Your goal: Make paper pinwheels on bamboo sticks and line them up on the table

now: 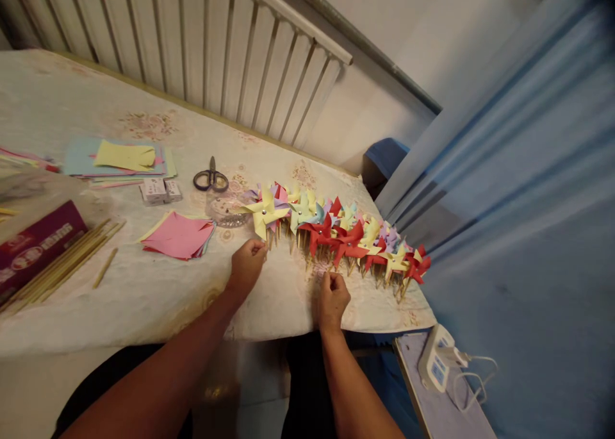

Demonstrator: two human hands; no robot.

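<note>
A tabletop under a pale floral cloth runs beside a white ribbed radiator, with scissors, bamboo sticks and stacked pink paper squares spread across it. The left hand has its grip pinched on the stick of a yellow pinwheel at the near end of a long row of paper pinwheels, so lining them up seems the step in hand. The right hand is curled tight just below the red ones; whether it pinches a stick I cannot tell.

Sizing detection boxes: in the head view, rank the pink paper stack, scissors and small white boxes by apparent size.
Largest to smallest:
1. pink paper stack
2. scissors and small white boxes look about alike, so unranked. The stack lies slightly nearer the camera.
</note>
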